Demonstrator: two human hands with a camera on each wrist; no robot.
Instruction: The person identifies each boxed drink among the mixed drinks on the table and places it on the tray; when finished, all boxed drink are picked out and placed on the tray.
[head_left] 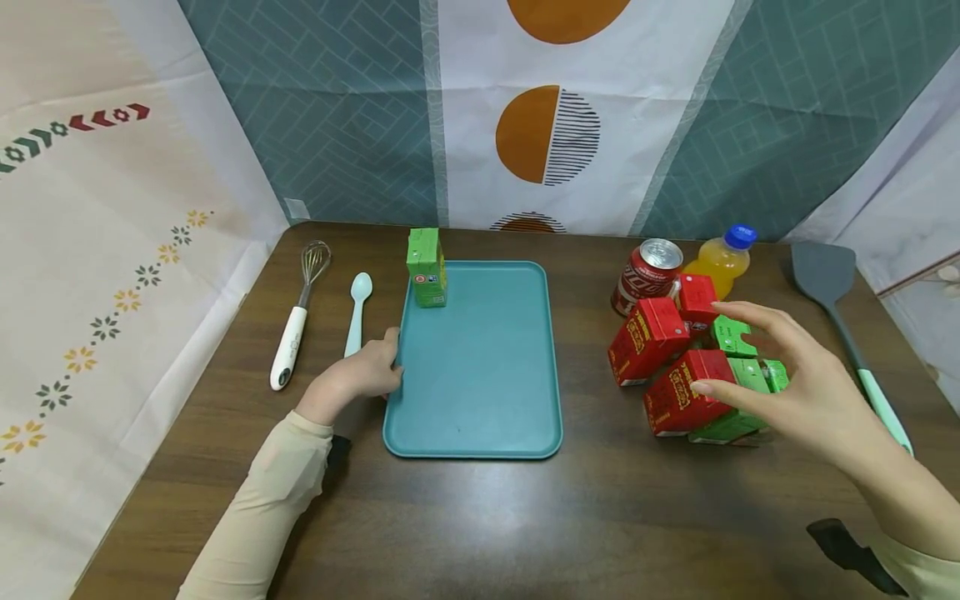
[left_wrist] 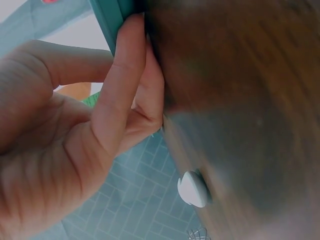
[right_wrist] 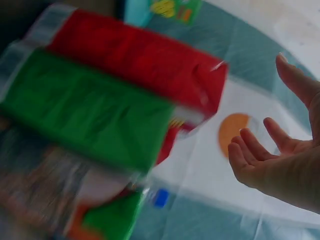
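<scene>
My left hand (head_left: 372, 367) is at the left rim of a teal rectangular tray (head_left: 487, 367), thumb and fingers pinching its edge; the left wrist view shows the tray (left_wrist: 107, 20) between them. One green drink carton (head_left: 427, 268) stands in the tray's back left corner. Over to the right, my right hand (head_left: 795, 387) hovers beside a cluster of drink cartons, thumb and fingers spread with nothing between. In that cluster are a red carton (head_left: 686, 392) in front, two more red ones behind, and several green cartons (head_left: 738, 400). The right wrist view shows the right hand (right_wrist: 280, 150) apart from the cartons.
Behind the cartons stand a red soda can (head_left: 647, 275) and an orange drink bottle (head_left: 723, 260) with a blue cap. A grey spatula (head_left: 828, 275) lies at the far right. Left of the tray lie a whisk (head_left: 292, 333) and a pale blue spoon (head_left: 358, 308).
</scene>
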